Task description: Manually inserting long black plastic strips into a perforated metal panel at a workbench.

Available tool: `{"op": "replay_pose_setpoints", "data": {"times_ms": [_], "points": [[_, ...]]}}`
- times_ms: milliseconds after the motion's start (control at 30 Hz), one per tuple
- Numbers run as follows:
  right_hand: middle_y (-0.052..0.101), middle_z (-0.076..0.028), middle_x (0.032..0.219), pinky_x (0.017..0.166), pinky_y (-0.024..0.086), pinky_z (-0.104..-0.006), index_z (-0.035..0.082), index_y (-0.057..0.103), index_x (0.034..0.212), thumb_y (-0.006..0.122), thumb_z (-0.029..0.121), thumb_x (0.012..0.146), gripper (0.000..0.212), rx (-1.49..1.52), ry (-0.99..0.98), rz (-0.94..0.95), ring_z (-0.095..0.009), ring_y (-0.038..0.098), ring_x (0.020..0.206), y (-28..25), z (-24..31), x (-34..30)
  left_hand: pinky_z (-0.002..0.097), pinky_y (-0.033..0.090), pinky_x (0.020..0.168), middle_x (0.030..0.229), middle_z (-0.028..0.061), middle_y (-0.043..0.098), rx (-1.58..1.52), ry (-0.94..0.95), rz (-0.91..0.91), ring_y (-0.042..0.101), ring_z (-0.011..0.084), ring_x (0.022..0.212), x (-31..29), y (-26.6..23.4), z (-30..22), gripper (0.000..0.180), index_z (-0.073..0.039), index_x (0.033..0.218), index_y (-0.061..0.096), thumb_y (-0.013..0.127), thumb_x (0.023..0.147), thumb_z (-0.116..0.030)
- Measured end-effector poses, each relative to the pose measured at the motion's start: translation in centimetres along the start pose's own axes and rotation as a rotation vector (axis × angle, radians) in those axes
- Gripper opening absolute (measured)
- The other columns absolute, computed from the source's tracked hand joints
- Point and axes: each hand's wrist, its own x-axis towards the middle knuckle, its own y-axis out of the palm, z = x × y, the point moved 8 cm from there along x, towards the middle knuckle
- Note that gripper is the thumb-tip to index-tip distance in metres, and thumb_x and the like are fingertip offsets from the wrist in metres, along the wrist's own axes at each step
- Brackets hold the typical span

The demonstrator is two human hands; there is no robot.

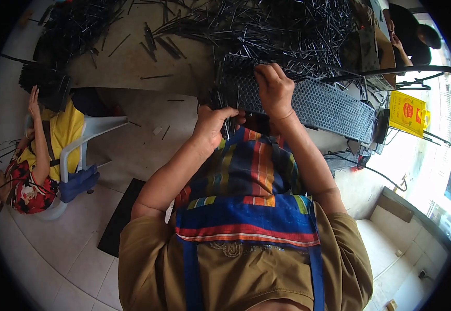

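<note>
Broad and smooth, the dull grey-brown surface fills the top, and across it sprawls a bristling heap of thin, glossy black sticks, jutting every which way. Down in front, the striped cloth apron bunches in soft folds of blue, red, orange and green. Now the long grey panel, rigid and punched all over with small honeycomb-like holes, slants rightward along the near edge. Beyond its far end, a bright yellow rectangular bag with a red patch. And the hands! The right hand is over the panel's left part, grip pinched tight, fingertips together; whether anything is between them, I can't tell. The left hand has its grip closed round a slim, shiny bundle of black sticks, roughly upright beside the panel's left end.
</note>
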Motion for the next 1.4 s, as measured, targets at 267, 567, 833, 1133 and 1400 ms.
{"op": "replay_pose_setpoints", "data": {"times_ms": [267,567,833,1133,1400], "points": [[0.066,-0.01,0.082,0.059,0.052,-0.0325,0.005,0.07,0.089,0.07,0.0,0.079,0.01,0.071,0.156,-0.029,-0.029,0.067,0.069,0.0,-1.6,0.1,0.0331,0.055,0.06,0.081,0.0156,0.071,-0.026,0.044,0.001,0.069,0.0238,0.066,0.0,-0.1,-0.1,0.012,0.005,0.088,0.068,0.065,0.077,0.005],[0.066,-0.009,0.083,0.059,0.052,-0.0334,0.008,0.073,0.094,0.073,0.008,0.079,0.015,-0.102,0.019,0.206,-0.031,0.066,0.07,1.5,-0.5,0.0,0.0339,0.057,0.062,0.081,0.0169,0.071,-0.056,0.028,0.026,0.069,0.0257,0.067,-0.1,0.5,0.0,0.011,0.007,0.087,0.068,0.066,0.076,0.005],[0.065,-0.003,0.075,0.049,0.041,-0.0225,-0.002,0.067,0.1,0.068,0.001,0.082,0.019,0.714,0.779,0.409,-0.006,0.054,0.057,2.8,-2.2,-5.1,0.0312,0.056,0.059,0.082,0.015,0.071,-0.052,0.085,0.086,0.07,0.0234,0.066,-0.1,2.2,-0.2,0.013,0.006,0.089,0.069,0.069,0.076,0.006],[0.066,-0.002,0.075,0.046,0.042,-0.0198,0.002,0.062,0.096,0.067,-0.002,0.085,0.013,0.492,0.565,-0.164,-0.005,0.055,0.054,-1.3,-5.2,-2.6,0.0307,0.053,0.053,0.082,0.0134,0.071,0.002,0.089,-0.062,0.069,0.0221,0.064,0.0,0.2,0.0,0.01,0.002,0.086,0.068,0.069,0.077,0.005],[0.066,-0.008,0.082,0.058,0.051,-0.0333,0.01,0.069,0.093,0.07,0.009,0.083,0.01,-0.125,0.106,0.067,-0.025,0.067,0.067,0.2,-1.6,-1.0,0.032,0.053,0.054,0.079,0.0148,0.071,0.018,0.039,-0.05,0.069,0.0227,0.064,0.1,0.4,0.7,0.007,0.003,0.084,0.068,0.067,0.077,0.005]]}}
